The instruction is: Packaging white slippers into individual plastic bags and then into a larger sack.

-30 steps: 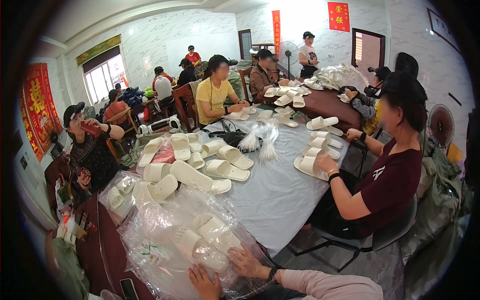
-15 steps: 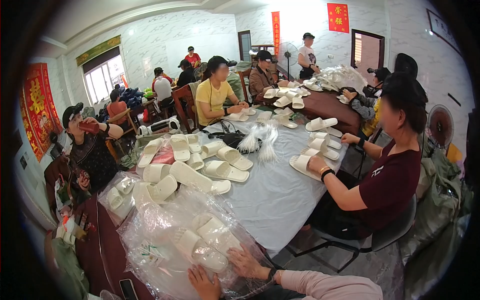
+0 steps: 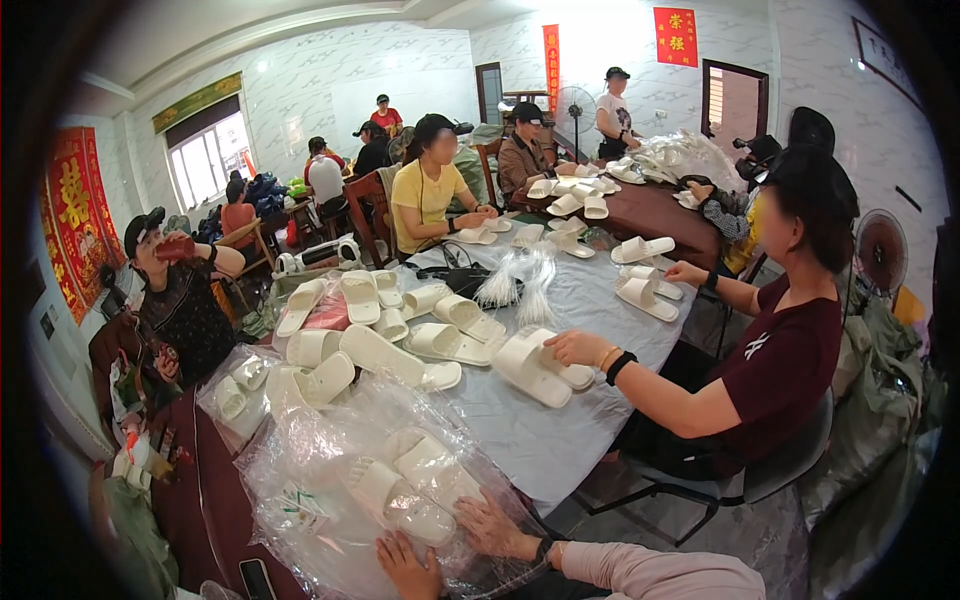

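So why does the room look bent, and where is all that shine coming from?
Head view: the fisheye lens bows straight walls and the table edge toward a dark round rim. Daylight from the window is blown out white. The clear plastic bag under both hands glints with crinkly highlights, partly veiling the slippers inside.

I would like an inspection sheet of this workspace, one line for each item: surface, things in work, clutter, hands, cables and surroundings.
Surface: long table under a grey cloth, crowded along its length.
Things in work: clear plastic bag holding white slippers, at the near end.
Clutter: loose white slippers in rows; a bundle of white plastic ties; a phone at the near edge.
Hands: left hand and right hand both lie flat on the bag, gripping nothing.
Cables: a dark cord near the middle of the table.
Surroundings: co-workers seated along both sides; red banners on the walls; a standing fan at the right.
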Motion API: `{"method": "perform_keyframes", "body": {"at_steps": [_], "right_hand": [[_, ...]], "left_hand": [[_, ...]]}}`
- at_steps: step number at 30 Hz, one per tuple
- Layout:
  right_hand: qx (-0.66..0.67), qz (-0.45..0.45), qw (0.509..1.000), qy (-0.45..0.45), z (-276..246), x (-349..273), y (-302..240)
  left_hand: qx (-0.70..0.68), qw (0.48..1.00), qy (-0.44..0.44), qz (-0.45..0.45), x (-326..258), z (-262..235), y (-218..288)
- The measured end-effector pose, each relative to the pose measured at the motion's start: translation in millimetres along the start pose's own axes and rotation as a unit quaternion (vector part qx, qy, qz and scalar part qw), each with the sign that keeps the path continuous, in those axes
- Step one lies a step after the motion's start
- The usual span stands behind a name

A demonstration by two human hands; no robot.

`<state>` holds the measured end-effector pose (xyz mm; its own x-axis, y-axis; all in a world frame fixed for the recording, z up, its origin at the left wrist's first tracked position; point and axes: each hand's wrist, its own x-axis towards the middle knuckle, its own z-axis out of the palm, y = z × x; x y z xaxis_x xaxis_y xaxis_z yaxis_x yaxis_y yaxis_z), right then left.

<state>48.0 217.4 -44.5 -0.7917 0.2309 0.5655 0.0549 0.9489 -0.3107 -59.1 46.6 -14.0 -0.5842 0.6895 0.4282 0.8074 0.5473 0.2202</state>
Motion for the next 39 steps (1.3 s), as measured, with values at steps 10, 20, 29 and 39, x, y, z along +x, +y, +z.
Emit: {"method": "perform_keyframes", "body": {"at_steps": [10,20,29,39], "right_hand": [[-0.012,-0.004,1.0,-0.008,1,0,0],[-0.012,0.0,1.0,-0.007,0,1,0],[0.008,0.051,0.996,-0.07,-23,-17,-29],[0.4,-0.091,0.849,-0.332,-148,-18,-43]], "left_hand": [[0.001,1.0,0.003,0.008,-2,5,-4],[-0.008,1.0,0.0,0.006,0,4,-3],[0.027,0.999,0.005,0.032,-2,9,-7],[0.052,0.997,0.01,0.048,0,10,-7]]}}
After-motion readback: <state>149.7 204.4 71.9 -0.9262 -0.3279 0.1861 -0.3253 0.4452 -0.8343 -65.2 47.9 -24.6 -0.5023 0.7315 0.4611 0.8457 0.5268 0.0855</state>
